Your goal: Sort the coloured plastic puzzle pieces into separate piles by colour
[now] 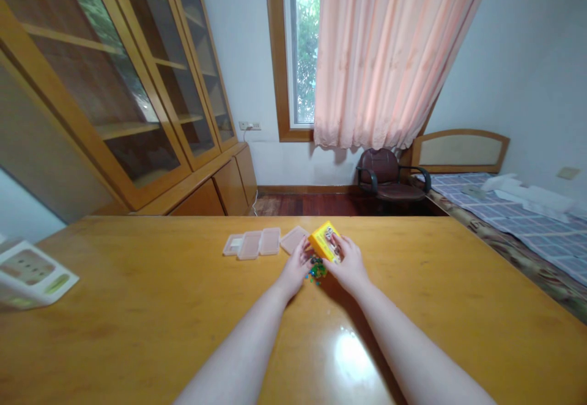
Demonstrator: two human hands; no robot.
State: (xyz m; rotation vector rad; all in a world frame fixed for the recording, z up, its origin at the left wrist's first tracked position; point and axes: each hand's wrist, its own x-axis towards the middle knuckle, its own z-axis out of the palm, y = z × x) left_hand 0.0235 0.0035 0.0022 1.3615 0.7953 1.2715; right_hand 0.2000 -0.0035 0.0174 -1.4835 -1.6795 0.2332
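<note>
Loads of wooden tabletop [160, 307] can be seen between the white container [39, 273] at far left and the flat clear cases [249, 246], which are lined up pretty close to the far edge. Another wide stretch is framed on the right by the slanted table edge. The left hand [293, 274] is held with curled fingers just beside the box and the small pieces; whether anything's gripped by it can't be told. The yellow box [320, 243], dark print on its face, is held tilted above the far-middle of the table, gripped by the right hand [351, 267]. Under it, tiny green, blue and dark pieces [317, 270] are heaped. The wood's kinda glossy, with glare thrown onto the near part. Beyond, a glass-door cabinet [202, 163], pink curtain [389, 50], maroon chair [383, 172] and checked bed [518, 209] can be seen.
</note>
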